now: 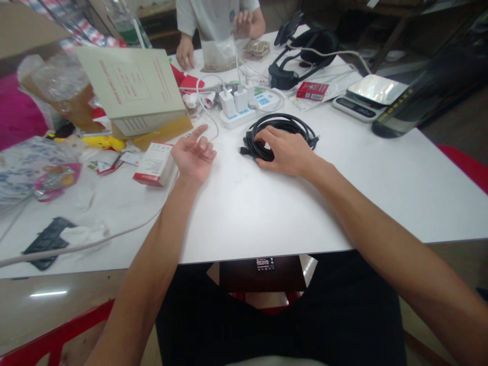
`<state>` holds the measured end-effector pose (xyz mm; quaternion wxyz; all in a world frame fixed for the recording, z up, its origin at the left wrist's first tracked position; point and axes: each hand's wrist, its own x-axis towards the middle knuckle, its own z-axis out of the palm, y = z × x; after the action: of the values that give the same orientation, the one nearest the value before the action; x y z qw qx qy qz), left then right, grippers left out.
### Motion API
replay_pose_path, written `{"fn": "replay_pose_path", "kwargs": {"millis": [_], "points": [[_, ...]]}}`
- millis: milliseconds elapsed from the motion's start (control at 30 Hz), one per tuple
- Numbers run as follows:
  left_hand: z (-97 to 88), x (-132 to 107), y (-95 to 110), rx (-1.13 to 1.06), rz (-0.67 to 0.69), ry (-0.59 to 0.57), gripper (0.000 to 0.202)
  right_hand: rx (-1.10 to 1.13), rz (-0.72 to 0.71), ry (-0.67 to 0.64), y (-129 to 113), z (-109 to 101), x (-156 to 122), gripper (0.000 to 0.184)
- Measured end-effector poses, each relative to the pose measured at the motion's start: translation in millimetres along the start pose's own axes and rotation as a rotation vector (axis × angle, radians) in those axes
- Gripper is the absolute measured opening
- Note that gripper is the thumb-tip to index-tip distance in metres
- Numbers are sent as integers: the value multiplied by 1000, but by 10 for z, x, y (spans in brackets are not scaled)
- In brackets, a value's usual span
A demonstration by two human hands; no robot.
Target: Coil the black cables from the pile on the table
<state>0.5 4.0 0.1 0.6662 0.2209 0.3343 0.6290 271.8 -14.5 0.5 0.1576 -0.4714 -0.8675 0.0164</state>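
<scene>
A coiled black cable (284, 122) lies on the white table (244, 213), with a plug end sticking out at its left. My right hand (285, 152) rests on the near side of the coil, fingers curled over it and thumb at its front, closed on the cable. Palm up and holding nothing, my left hand (194, 155) lies left of the coil with its fingers loosely bent and apart. Just beside its wrist stands a small white and red box (154, 165).
Behind the coil is a power strip (236, 119) with several chargers. A headset (285, 73), a kitchen scale (356, 108) and a black bottle (404, 109) are at the right. A large carton (131, 86) and clutter occupy the left. A co-worker (213, 25) is across the table.
</scene>
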Motion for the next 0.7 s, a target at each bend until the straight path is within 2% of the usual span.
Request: {"fn": "replay_pose_path", "kwargs": {"millis": [267, 700], "points": [[-9, 3, -8, -15, 12, -5, 34, -2, 55, -12, -3, 23, 16, 67], [-15, 8, -8, -20, 7, -12, 33, 23, 53, 7, 50, 23, 15, 63]]}}
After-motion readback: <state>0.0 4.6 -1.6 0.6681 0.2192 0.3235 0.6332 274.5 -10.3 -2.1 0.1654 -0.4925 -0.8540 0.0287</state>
